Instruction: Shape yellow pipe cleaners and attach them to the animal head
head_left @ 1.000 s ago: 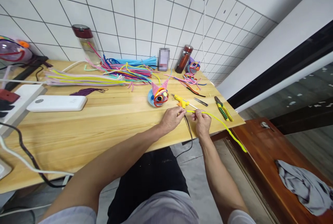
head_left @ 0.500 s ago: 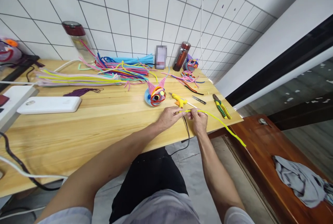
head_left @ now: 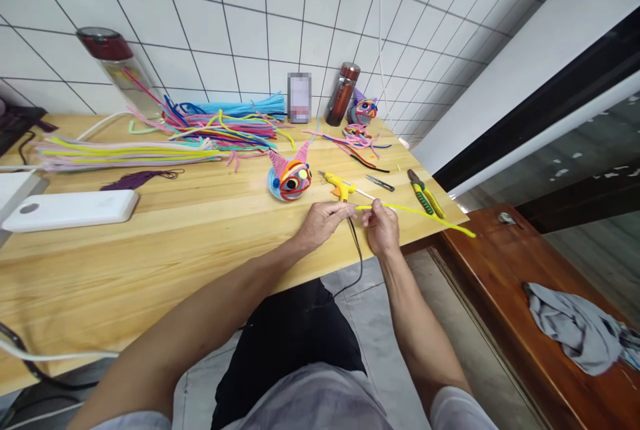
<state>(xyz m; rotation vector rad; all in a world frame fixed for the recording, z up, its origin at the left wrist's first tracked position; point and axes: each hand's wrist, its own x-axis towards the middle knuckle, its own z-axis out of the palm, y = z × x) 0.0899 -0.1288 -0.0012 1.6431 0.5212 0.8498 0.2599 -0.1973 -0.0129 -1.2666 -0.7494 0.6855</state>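
Both my hands are at the front right of the wooden table (head_left: 150, 243). My right hand (head_left: 383, 227) pinches a long yellow pipe cleaner (head_left: 430, 215), which runs off to the right past the table corner. My left hand (head_left: 323, 220) has its fingers curled, with its fingertips at the pipe cleaner's left end. Just behind my hands lie a yellow glue gun (head_left: 337, 184) and a round pipe-cleaner fish figure (head_left: 289, 179) with a pink pointed fin.
Piles of coloured pipe cleaners (head_left: 175, 137) lie along the back. Small scissors (head_left: 379, 183) and green-yellow pliers (head_left: 424, 195) sit right of the glue gun. Two bottles (head_left: 343, 93), a second figure (head_left: 363, 111) and a white power bank (head_left: 70, 209) are on the table. A grey cloth (head_left: 580, 337) lies on the brown bench.
The free end of the yellow pipe cleaner has swung up from hanging low to nearly level. My hands stay close together at its left end. The camera has shifted slightly.
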